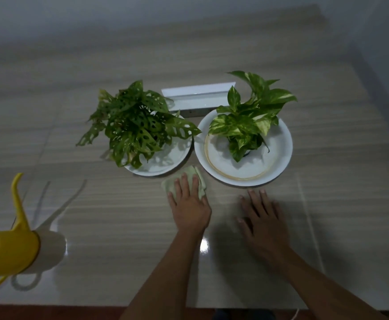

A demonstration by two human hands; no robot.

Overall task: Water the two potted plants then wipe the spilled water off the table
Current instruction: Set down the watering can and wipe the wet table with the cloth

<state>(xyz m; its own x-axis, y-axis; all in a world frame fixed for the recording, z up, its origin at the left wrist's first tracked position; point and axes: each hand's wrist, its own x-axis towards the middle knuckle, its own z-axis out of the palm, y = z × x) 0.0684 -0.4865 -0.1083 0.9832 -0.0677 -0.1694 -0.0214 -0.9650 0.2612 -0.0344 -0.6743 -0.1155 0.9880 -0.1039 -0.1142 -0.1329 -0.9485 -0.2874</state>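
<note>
Across worktop [119,227], press green cloth [192,172] under straight fingers of left hand [190,209], bracing on spread, empty fingers of right hand [261,224].

Currently showing: one table [327,112], two plants [133,121] [249,118], two plates [170,158] [279,153], one cloth [189,172], one watering can [8,252], one box [196,100], two hands [190,209] [262,225].
</note>
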